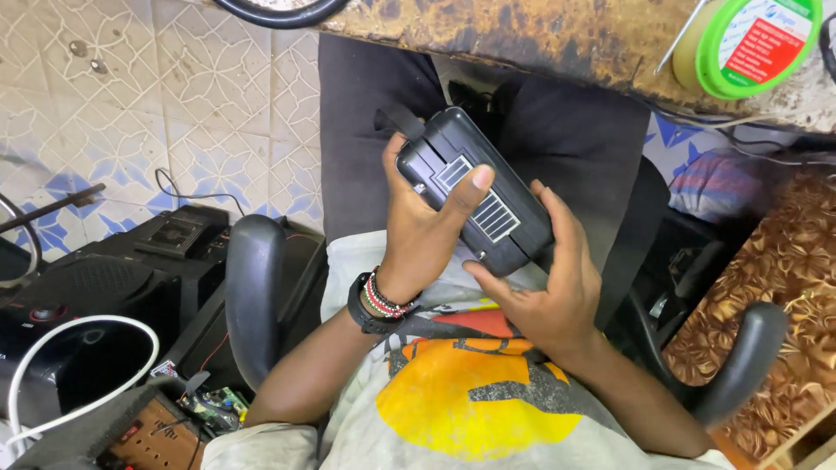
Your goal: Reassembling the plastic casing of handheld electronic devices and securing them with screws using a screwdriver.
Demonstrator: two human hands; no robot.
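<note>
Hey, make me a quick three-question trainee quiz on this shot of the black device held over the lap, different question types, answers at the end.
1. True or false: the black device with the small solar panel is resting on the wooden bench.
2. Multiple choice: where does the left hand's thumb lie? A) across the solar panel B) on the green-rimmed spool C) on the chair armrest
3. Fill in: the beaded bracelet and black wristband sit on the ____ wrist.

Key:
1. False; both hands hold it above the lap, the right hand at its lower end.
2. A
3. left
</note>
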